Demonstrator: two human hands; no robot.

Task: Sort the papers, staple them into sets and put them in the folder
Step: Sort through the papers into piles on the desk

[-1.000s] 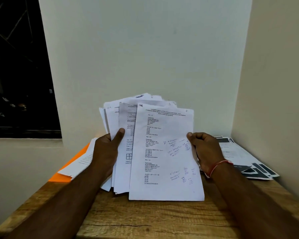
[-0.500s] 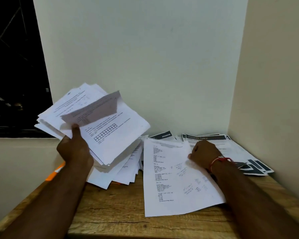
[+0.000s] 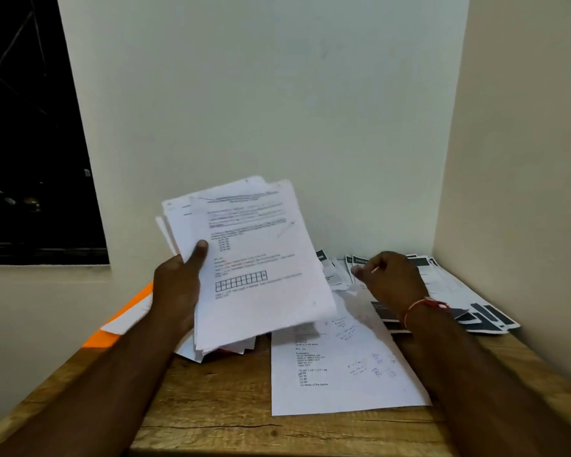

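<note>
A wooden table [image 3: 211,420] is pushed into a corner, with a pale wall [image 3: 261,110] behind it and a second wall [image 3: 524,159] close on the right. A dark window [image 3: 23,127] sits at the left. An orange folder [image 3: 101,339] lies at the table's left edge and sticks out past it, with a white page [image 3: 129,319] on top. The left hand [image 3: 178,285] grips a thick, uneven stack of papers [image 3: 261,291] and holds it up off the table, tilted, with the thumb pressed on the front page and the other fingers hidden behind. The bottom of the stack hangs over more loose pages on the wood. To its right a single sheet [image 3: 343,387] of printed questions with handwritten notes lies flat near the front edge. The right hand [image 3: 389,278] hovers above the far end of that sheet, blurred, its fingers loosely curled with nothing seen in them. A red thread [image 3: 422,306] circles its wrist. Beyond this hand, pages with dark bands [image 3: 475,311] are fanned out in the right corner.
</note>
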